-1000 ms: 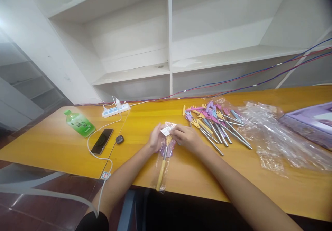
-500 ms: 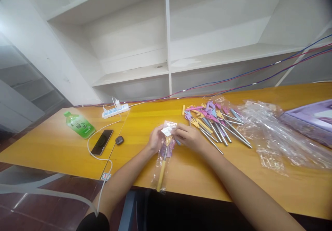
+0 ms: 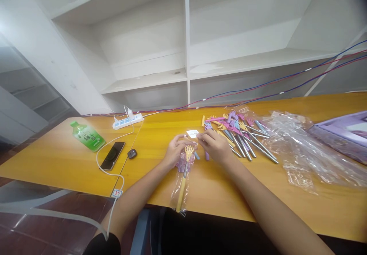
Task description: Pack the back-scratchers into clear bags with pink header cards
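Observation:
A yellow back scratcher with a hand-shaped head and a metal shaft lies inside a clear plastic bag in front of me. My left hand grips the top end of this bag, its fingers bent over the edge. With closed fingertips, my right hand pinches a small white label above the bag's top. Beneath the bag sits something purple and clear-wrapped, partly covered. A blue piece and a purple handle show between my hands.
Several colourful back scratchers are piled to the right, beside clear bags and a purple box. On the left are a green bottle, a phone, a small black case and a power strip with a white cable.
The white label has moved up and right, off the bag's top, with my right hand. The scratcher's yellow head shows more fully now. My left hand stays at the bag.

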`<state>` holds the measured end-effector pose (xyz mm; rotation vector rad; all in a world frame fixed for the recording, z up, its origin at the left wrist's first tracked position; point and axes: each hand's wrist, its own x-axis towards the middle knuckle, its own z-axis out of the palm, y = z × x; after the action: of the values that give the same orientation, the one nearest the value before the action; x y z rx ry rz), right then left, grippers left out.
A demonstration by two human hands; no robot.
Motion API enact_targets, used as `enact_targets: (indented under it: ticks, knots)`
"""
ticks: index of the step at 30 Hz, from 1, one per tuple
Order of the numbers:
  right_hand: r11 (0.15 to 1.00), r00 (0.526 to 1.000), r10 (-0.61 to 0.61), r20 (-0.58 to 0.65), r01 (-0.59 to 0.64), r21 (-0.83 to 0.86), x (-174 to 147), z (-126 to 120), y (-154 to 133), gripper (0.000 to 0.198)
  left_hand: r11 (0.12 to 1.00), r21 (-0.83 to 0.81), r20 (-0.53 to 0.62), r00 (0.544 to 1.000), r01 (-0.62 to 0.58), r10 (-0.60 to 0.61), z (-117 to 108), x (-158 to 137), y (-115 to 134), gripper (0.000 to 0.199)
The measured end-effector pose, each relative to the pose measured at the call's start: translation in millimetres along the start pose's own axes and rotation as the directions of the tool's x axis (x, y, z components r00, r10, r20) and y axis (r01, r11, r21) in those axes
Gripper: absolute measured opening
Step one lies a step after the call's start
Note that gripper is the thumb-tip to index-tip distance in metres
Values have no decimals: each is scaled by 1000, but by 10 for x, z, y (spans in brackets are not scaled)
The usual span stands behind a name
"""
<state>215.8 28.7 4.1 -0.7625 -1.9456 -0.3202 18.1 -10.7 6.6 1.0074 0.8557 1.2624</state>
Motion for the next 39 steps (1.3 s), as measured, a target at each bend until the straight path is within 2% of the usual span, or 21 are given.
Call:
enact_targets:
  ticks: [4,8,12,16,20,25,29,33,36,39]
  knots:
    - [976,992,123,42,-129,175,0,-8,-8,14,995,55,91,993,-79,74,20,-52,28,68]
    - [960,988,144,60,-154,235,26,-8,-72,9,983,103,142,980,-154,139,45,-84,55,61]
    - [956,986,159,41,-164,243,33,0,-94,7,973,138,150,975,-187,166,27,-81,54,63]
    - [953,984,173,47,-179,246,38,-2,-100,6,964,196,180,973,-179,145,10,-78,62,45]
    - [943,976,216,35,-217,252,62,-23,-140,6,965,214,151,981,-155,124,-7,-56,37,58]
    - [908,941,332,-60,-302,291,65,-46,-157,4,984,162,91,994,-76,62,-38,-26,-9,68]
    - [879,946,321,45,-315,359,54,-45,-141,12,999,53,69,998,7,-11,-41,-13,0,65]
    - [883,938,314,145,-345,320,52,-17,-107,16,993,-101,100,993,-55,65,-15,14,45,49]
    - [848,910,348,225,-409,338,43,12,-63,21,983,-163,122,988,-79,100,-18,31,69,46]
    - [811,879,394,270,-471,348,34,22,-32,30,981,-185,122,990,-54,77,-45,37,68,49]
